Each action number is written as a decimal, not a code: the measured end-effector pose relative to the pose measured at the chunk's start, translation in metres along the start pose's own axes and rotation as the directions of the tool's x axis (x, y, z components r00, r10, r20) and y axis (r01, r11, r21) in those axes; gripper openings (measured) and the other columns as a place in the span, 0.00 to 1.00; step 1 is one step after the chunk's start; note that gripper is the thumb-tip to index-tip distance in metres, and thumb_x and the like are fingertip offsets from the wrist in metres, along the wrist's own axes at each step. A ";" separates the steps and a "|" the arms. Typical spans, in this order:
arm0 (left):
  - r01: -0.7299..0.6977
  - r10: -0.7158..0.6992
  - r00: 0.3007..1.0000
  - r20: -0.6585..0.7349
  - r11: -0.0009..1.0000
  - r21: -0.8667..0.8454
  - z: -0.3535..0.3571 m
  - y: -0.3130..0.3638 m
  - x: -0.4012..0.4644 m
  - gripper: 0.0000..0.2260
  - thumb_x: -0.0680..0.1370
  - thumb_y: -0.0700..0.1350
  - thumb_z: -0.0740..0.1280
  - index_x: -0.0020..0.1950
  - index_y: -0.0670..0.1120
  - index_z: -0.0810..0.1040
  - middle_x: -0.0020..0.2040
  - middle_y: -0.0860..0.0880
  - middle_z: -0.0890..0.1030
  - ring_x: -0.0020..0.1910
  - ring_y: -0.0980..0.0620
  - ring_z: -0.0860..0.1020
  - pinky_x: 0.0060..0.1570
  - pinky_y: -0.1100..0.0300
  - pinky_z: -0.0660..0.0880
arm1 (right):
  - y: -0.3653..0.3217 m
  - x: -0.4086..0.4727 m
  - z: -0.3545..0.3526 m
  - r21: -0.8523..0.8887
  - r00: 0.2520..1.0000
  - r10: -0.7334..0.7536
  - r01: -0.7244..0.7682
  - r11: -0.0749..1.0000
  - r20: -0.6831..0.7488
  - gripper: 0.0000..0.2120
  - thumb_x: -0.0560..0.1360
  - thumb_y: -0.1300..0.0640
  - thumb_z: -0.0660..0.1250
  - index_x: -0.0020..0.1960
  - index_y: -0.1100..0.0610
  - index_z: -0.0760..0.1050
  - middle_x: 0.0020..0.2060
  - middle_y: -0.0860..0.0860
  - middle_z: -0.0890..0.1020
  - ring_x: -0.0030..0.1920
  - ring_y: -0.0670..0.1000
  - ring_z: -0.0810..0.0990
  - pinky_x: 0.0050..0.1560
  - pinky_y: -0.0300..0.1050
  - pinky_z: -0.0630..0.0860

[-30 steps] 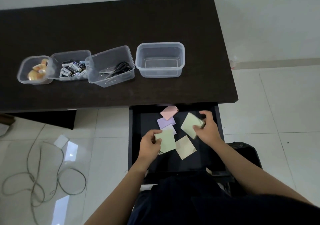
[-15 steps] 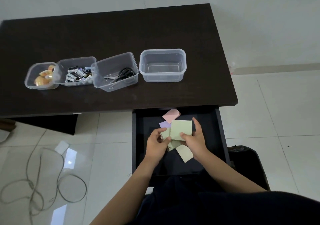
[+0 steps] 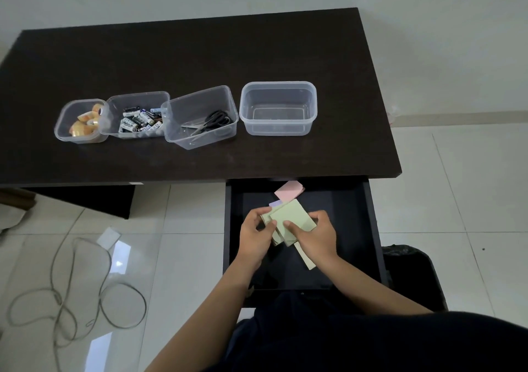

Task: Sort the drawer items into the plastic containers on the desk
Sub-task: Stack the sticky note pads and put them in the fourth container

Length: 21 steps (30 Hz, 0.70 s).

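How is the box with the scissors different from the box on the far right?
The scissors box holds black scissors; the rightmost box holds nothing. The scissors box sits turned at an angle and touches the battery box; the rightmost box sits square and apart. Both are clear plastic, lidless, on the desk.

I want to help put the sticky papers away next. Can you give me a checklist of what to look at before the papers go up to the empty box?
1. Both hands hold the stack of pale green square paper notes: ok. The left hand and right hand each pinch it.
2. The clear plastic container at the right end of the row is empty and open: ok.
3. All notes gathered: not ok. A pink note pad, a purple note and another pale green note lie in the black open drawer.
4. Stack edges lined up: not ok, the sheets are fanned.
5. Grip firm enough for lifting: cannot tell.
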<state>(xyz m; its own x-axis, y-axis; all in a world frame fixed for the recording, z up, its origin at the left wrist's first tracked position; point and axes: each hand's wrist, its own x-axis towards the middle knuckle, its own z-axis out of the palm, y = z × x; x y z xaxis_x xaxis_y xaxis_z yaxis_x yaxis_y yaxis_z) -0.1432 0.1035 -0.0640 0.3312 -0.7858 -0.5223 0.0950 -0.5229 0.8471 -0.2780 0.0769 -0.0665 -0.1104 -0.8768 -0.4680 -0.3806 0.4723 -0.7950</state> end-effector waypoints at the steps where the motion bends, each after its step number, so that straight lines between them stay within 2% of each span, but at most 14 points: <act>1: -0.001 0.001 1.000 0.009 1.000 0.008 0.002 0.000 -0.001 0.11 0.75 0.38 0.68 0.53 0.52 0.76 0.51 0.47 0.82 0.51 0.46 0.82 0.52 0.40 0.79 | 0.001 0.000 0.001 -0.006 1.000 0.004 -0.004 1.000 -0.005 0.23 0.64 0.46 0.77 0.50 0.54 0.71 0.46 0.49 0.79 0.44 0.45 0.78 0.39 0.36 0.72; 3: -0.004 0.004 1.000 0.021 1.000 0.015 0.005 0.001 -0.004 0.12 0.75 0.38 0.67 0.55 0.52 0.74 0.49 0.47 0.83 0.50 0.46 0.82 0.51 0.41 0.79 | 0.004 0.002 0.003 -0.029 1.000 0.007 -0.008 1.000 -0.020 0.24 0.63 0.43 0.77 0.49 0.54 0.70 0.48 0.50 0.78 0.45 0.47 0.78 0.42 0.40 0.74; 5: -0.018 0.018 1.000 0.024 1.000 0.005 0.006 0.002 -0.006 0.15 0.76 0.37 0.67 0.54 0.56 0.73 0.48 0.46 0.83 0.49 0.45 0.82 0.49 0.44 0.80 | 0.006 0.005 0.005 -0.063 1.000 0.013 -0.014 0.998 -0.025 0.25 0.63 0.41 0.76 0.49 0.54 0.71 0.49 0.50 0.76 0.45 0.47 0.77 0.45 0.43 0.75; 8: -0.033 0.032 0.999 0.015 0.999 0.038 0.006 0.002 -0.008 0.16 0.76 0.36 0.65 0.52 0.58 0.73 0.47 0.45 0.83 0.46 0.44 0.83 0.46 0.46 0.81 | 0.008 0.007 0.007 -0.091 1.000 0.021 -0.021 0.996 0.006 0.25 0.62 0.40 0.76 0.48 0.54 0.70 0.48 0.51 0.76 0.45 0.47 0.78 0.44 0.43 0.75; 12: -0.042 0.044 0.999 -0.016 0.991 0.129 0.004 -0.001 -0.007 0.14 0.77 0.34 0.61 0.47 0.53 0.77 0.50 0.45 0.81 0.46 0.45 0.81 0.44 0.49 0.79 | 0.008 0.012 0.002 -0.071 0.986 -0.002 0.014 0.997 0.166 0.17 0.68 0.44 0.74 0.46 0.55 0.73 0.43 0.48 0.79 0.43 0.46 0.78 0.39 0.36 0.71; 15: -0.006 0.013 0.999 -0.050 0.992 0.127 -0.002 -0.005 -0.008 0.14 0.77 0.33 0.59 0.47 0.52 0.78 0.48 0.48 0.80 0.42 0.53 0.79 0.46 0.49 0.78 | 0.020 0.024 -0.009 -0.102 0.990 -0.037 0.051 0.994 0.134 0.12 0.73 0.47 0.70 0.46 0.57 0.76 0.41 0.48 0.80 0.45 0.48 0.79 0.40 0.35 0.70; 18: 0.024 -0.017 0.999 -0.051 0.991 0.133 -0.010 -0.009 -0.011 0.10 0.77 0.34 0.62 0.50 0.48 0.77 0.47 0.53 0.78 0.41 0.57 0.77 0.47 0.50 0.78 | 0.050 0.039 -0.020 -0.317 0.997 0.003 0.020 0.948 0.071 0.15 0.72 0.48 0.70 0.55 0.55 0.75 0.46 0.50 0.77 0.52 0.54 0.78 0.47 0.44 0.73; 21: 0.003 0.000 1.000 -0.018 0.988 0.156 -0.017 -0.014 -0.015 0.10 0.74 0.36 0.69 0.50 0.49 0.76 0.49 0.51 0.78 0.44 0.54 0.78 0.45 0.54 0.79 | 0.076 0.042 -0.028 -0.619 0.981 0.094 0.032 0.785 0.170 0.29 0.70 0.47 0.72 0.68 0.48 0.66 0.58 0.55 0.71 0.60 0.59 0.73 0.54 0.51 0.73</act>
<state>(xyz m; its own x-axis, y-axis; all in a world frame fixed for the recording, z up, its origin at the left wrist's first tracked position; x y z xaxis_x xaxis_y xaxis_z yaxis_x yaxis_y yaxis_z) -0.1333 0.1281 -0.0659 0.3482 -0.7797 -0.5204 -0.0521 -0.5704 0.8197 -0.3371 0.0738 -0.1357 0.0117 -0.8006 -0.5991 -0.8704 0.2867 -0.4002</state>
